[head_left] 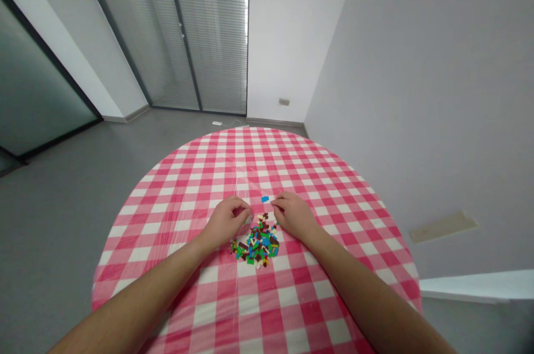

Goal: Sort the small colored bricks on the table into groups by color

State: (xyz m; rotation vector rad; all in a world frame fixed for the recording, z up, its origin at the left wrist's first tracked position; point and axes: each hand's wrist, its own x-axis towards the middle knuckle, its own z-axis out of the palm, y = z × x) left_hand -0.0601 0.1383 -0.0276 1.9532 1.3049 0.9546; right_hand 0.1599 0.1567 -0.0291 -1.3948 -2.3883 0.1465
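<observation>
A heap of small plastic bricks in green, brown, blue, red and white lies on the pink-and-white gingham tablecloth, just below my hands. My left hand rests above the heap's left side, its curled fingertips next to the heap's top. My right hand is at the upper right of the heap, fingers reaching inward. A flat blue brick lies just beyond the heap, close to my right fingertips. A tiny white piece sits at those fingertips. Whether either hand holds a small piece is hidden.
The round table's edge curves around the cloth, with a grey floor beyond it. Slatted glass partitions stand at the back, with a dark glass panel to the left. A small white device with a cable lies on the floor.
</observation>
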